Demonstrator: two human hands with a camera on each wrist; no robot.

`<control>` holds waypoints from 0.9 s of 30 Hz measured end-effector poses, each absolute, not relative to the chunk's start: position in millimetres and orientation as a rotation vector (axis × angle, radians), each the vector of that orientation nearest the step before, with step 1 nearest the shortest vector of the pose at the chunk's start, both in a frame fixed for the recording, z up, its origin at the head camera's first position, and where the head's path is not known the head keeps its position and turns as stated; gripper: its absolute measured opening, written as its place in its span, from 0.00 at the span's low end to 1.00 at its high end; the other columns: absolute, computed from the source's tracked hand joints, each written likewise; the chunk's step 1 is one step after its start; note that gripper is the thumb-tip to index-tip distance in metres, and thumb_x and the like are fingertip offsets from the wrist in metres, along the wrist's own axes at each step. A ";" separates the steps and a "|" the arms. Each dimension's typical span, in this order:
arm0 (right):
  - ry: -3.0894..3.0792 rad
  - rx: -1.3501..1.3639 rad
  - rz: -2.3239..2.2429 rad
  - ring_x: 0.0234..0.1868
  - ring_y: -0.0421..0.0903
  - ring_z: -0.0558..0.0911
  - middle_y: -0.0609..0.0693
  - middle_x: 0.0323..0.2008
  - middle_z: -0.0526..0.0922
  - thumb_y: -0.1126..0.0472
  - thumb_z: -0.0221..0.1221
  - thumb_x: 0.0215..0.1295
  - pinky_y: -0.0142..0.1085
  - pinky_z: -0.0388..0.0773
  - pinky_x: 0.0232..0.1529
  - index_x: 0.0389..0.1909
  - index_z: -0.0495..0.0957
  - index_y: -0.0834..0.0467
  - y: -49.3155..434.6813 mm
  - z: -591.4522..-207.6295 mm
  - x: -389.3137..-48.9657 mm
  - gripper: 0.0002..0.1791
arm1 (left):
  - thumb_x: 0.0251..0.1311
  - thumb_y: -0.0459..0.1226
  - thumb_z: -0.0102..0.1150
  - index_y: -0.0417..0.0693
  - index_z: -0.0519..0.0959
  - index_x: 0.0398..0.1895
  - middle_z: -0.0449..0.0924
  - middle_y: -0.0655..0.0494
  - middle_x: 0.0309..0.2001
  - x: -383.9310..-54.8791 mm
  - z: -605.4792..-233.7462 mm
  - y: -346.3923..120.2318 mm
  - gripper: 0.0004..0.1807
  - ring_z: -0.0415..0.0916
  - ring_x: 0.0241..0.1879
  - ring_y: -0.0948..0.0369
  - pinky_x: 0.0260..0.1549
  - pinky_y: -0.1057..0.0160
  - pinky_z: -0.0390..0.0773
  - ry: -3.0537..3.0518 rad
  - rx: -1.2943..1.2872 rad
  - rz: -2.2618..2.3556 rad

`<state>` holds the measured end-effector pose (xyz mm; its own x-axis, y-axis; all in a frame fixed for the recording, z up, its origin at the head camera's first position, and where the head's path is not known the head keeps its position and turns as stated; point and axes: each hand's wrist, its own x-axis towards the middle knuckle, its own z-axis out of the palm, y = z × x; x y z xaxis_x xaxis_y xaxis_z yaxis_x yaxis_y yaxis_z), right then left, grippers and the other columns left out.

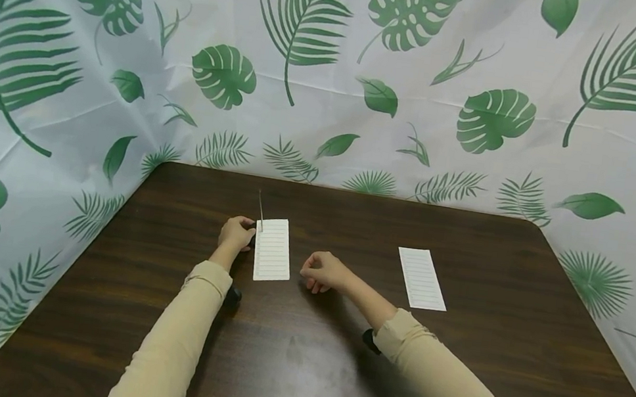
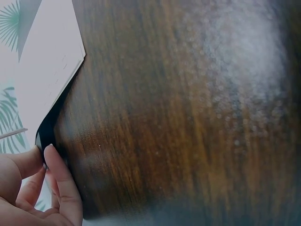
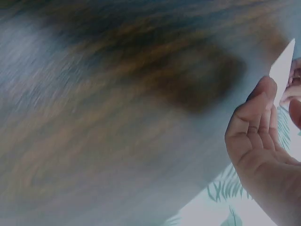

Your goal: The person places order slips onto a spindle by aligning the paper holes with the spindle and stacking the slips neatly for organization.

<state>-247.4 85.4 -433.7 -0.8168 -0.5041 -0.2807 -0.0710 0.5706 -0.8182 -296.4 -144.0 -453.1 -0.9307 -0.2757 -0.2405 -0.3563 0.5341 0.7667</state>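
At the left edge of a white lined paper (image 1: 273, 249), my left hand (image 1: 237, 233) pinches a small dark piece (image 1: 253, 241) between thumb and fingers. In the left wrist view this black piece (image 2: 46, 134) is wedge-shaped beside the sheets (image 2: 51, 61); its exact kind is unclear. A thin rod (image 1: 260, 208) stands up at the paper's top left corner. To the right of the paper, my right hand (image 1: 323, 272) hovers with loosely curled fingers and thumb near the index finger. Nothing shows in that hand (image 3: 258, 127).
A second white lined paper (image 1: 422, 279) lies farther right on the dark wooden table (image 1: 297, 368). Behind and beside the table hangs a white sheet with green leaf prints (image 1: 316, 119). Dark wrist bands (image 1: 370, 341) show under the sleeves.
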 end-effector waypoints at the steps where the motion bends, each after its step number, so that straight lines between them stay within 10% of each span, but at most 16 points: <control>1: 2.309 -0.470 -1.170 0.19 0.41 0.79 0.55 0.21 0.81 0.62 0.52 0.68 0.31 0.78 0.22 0.42 0.73 0.66 88.5 -431.8 -247.1 0.10 | 0.65 0.35 0.52 0.44 0.75 0.55 0.71 0.41 0.60 -296.5 -453.2 -143.7 0.16 0.77 0.44 0.47 0.21 0.73 0.81 2.672 -0.548 1.363; 11: 2.311 -0.636 -1.143 0.23 0.42 0.78 0.60 0.27 0.81 0.64 0.53 0.67 0.34 0.80 0.26 0.47 0.72 0.71 132.5 -414.3 -251.7 0.14 | 0.66 0.35 0.52 0.44 0.75 0.55 0.71 0.41 0.59 -297.0 -451.3 -143.8 0.16 0.78 0.40 0.48 0.21 0.73 0.81 2.675 -0.538 1.366; 27: 2.661 -0.734 -0.848 0.56 0.65 0.73 0.68 0.54 0.74 0.58 0.58 0.65 0.55 0.73 0.56 0.55 0.69 0.70 237.7 -414.0 -255.3 0.24 | 0.65 0.35 0.53 0.44 0.75 0.55 0.70 0.40 0.60 -298.4 -456.3 -145.2 0.16 0.73 0.22 0.62 0.19 0.73 0.80 2.658 -0.543 1.355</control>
<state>-255.3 237.7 -414.0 -0.8409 -0.5346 -0.0843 -0.3872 0.7031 -0.5964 -298.4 -145.2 -456.3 -0.9301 -0.2642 -0.2552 -0.3617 0.5380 0.7614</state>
